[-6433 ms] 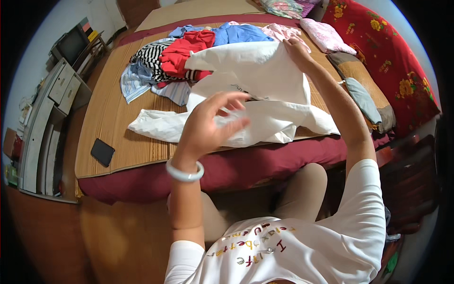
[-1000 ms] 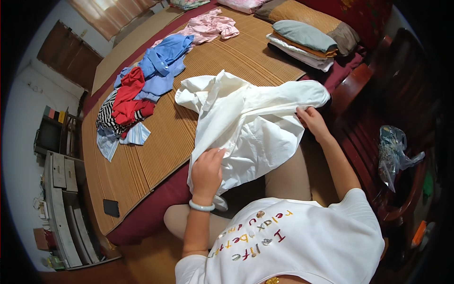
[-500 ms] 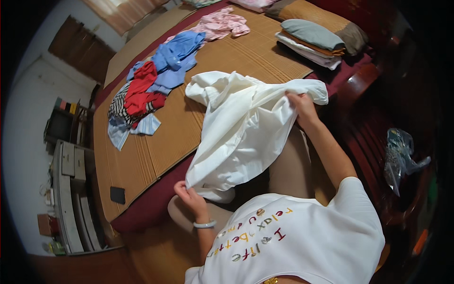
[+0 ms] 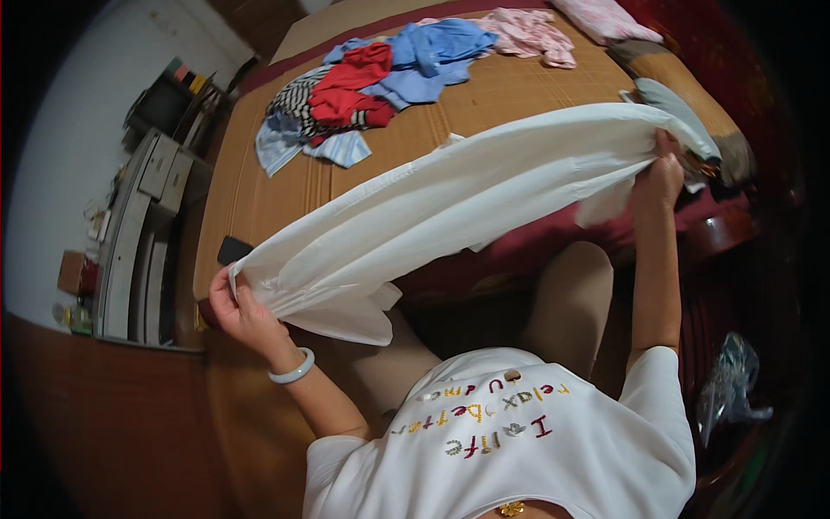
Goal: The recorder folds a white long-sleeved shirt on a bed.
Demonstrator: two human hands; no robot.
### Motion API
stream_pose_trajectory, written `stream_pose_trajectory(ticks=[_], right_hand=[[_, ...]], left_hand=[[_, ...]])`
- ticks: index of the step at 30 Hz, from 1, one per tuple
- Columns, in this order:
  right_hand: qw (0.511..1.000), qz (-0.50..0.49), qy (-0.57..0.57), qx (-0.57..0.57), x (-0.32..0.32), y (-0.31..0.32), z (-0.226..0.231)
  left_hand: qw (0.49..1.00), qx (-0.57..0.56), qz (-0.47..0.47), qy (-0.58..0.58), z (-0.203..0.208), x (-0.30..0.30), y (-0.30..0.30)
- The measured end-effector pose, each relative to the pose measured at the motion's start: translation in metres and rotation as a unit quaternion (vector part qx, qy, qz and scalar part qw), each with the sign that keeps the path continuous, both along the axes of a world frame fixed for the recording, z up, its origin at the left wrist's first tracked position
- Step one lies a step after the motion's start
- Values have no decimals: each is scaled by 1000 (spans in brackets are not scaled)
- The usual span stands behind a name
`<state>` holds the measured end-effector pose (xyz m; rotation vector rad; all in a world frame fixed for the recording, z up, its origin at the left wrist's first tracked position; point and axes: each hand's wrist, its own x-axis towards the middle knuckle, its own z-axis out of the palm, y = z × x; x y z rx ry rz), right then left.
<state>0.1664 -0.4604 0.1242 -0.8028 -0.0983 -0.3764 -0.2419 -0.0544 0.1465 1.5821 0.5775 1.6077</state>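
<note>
Well, one white garment [image 4: 467, 195] stretched wide

With twelve o'clock straight ahead of the seated person, I see nearest their white top [image 4: 510, 432] with coloured lettering, then brownish trousers [image 4: 571, 303], knees toward the bed. A clear plastic bag [image 4: 731, 389] lies at about three o'clock, on a dark reddish wooden chair [image 4: 722, 235].

At ten o'clock the left hand [image 4: 246, 310], a pale bangle [image 4: 292, 367] round its wrist, pinches one end of the garment; at one o'clock the right hand [image 4: 664, 173] grips the other, fingers curled into the cloth. The garment hangs in the air between them, over the bed's near edge. It is plain white, drawn into a long arched band with folds running lengthwise, and a loose flap droops beside the left hand.

It blocks part of the maroon sheet [image 4: 545, 238] and brown mat [image 4: 553, 86]. A dark phone [image 4: 232, 251] lies at ten o'clock, just beyond the left hand. Past the right hand, at one o'clock, sits a stack of folded clothes [image 4: 679, 108], greyish on top. A heap of clothes [image 4: 346, 86], red, blue and striped, lies at eleven; pink clothing [image 4: 532, 35] at twelve. Off the bed, at ten, a pale desk [image 4: 147, 233] stands by the wall, a dark screen [image 4: 160, 104] beyond.
</note>
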Motion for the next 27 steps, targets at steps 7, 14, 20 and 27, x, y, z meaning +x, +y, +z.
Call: stream_pose_trajectory(ticks=[7, 14, 20, 27], right_hand=[[992, 70, -97, -42, 21, 41, 17], [971, 61, -182, -141, 55, 115, 35], [937, 110, -170, -284, 22, 94, 7], [919, 210, 67, -327, -68, -7, -99]], left_hand=[[984, -84, -56, 146, -8, -37, 45], [971, -200, -100, 82, -33, -46, 77], [949, -289, -35, 118, -103, -88, 79], [845, -293, 0, 446, -154, -148, 60]])
